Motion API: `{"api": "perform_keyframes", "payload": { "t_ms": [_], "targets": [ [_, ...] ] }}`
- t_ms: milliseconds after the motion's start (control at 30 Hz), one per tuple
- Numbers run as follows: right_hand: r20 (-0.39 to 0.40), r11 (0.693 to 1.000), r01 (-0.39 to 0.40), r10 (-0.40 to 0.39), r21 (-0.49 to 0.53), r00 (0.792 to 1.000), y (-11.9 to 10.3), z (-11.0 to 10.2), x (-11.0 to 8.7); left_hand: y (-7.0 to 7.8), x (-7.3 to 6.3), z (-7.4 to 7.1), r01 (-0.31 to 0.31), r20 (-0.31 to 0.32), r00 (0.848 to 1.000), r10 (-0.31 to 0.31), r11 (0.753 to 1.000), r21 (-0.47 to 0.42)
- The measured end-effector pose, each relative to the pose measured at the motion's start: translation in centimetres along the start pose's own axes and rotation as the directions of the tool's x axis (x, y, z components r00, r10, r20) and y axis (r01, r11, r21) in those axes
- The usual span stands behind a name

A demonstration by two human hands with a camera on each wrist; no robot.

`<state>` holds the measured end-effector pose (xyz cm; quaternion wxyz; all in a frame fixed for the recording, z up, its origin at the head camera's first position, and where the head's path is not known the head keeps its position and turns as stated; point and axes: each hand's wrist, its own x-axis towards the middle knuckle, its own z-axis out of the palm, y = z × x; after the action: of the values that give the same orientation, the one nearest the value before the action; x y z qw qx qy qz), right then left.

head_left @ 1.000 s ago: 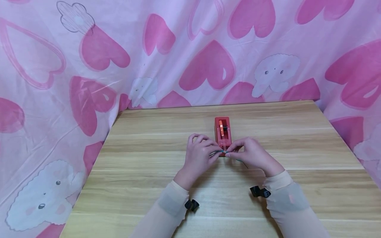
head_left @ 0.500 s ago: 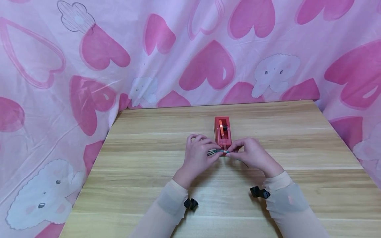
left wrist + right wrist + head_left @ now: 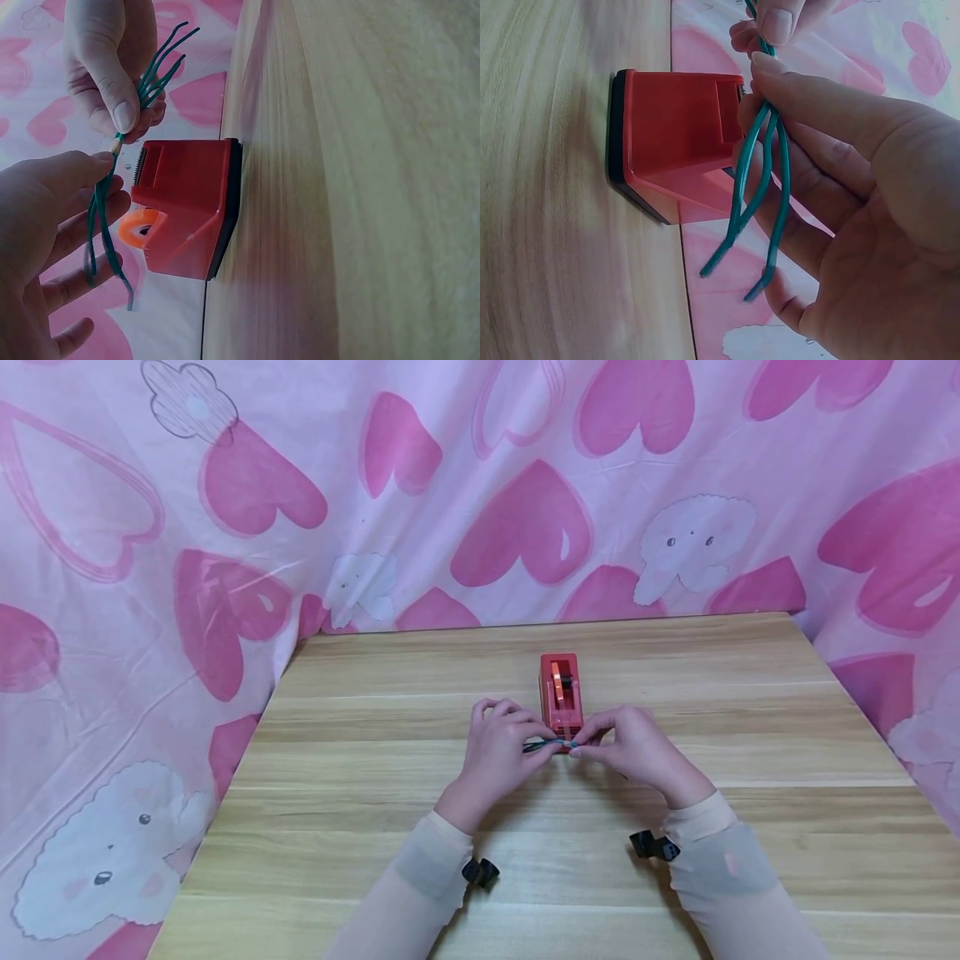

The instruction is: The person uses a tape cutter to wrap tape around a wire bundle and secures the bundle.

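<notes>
A bundle of thin green wires (image 3: 780, 176) stretches between both hands, in front of the red tape dispenser (image 3: 561, 693). My left hand (image 3: 498, 756) pinches it with thumb and fingertips on one side, while my right hand (image 3: 637, 750) pinches it close by on the other. Loose wire ends hang past each hand. Between the fingertips, a small tan band (image 3: 115, 147) shows around the bundle in the left wrist view. The dispenser carries an orange tape roll (image 3: 139, 226), and its toothed edge (image 3: 139, 165) is close to the fingertips.
The dispenser stands on a wood-grain table (image 3: 375, 793). A pink curtain with hearts (image 3: 517, 527) hangs along the table's far edge and sides. Black wrist cameras (image 3: 655, 845) are fixed on the sleeves.
Both hands keep their pinch on the wires. The left hand has shifted very slightly left, and the wire ends beyond the right hand show less in the head view.
</notes>
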<state>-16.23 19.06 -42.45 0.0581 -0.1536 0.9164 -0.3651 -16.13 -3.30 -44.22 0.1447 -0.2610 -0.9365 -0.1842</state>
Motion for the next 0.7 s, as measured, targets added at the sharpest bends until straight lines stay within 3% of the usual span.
{"api": "perform_keyframes", "payload": {
  "t_ms": [467,700],
  "targets": [
    [0.005,0.999,0.025,-0.025,0.021,1.000,0.23,0.03,-0.08,0.08,0.09,0.16,-0.019,-0.003,1.000,0.019,1.000,0.006],
    [0.050,0.996,0.017,-0.022,0.093,0.998,0.41,-0.04,-0.24,0.15,0.16,-0.01,-0.015,-0.002,1.000,0.015,1.000,-0.014]
  ]
}}
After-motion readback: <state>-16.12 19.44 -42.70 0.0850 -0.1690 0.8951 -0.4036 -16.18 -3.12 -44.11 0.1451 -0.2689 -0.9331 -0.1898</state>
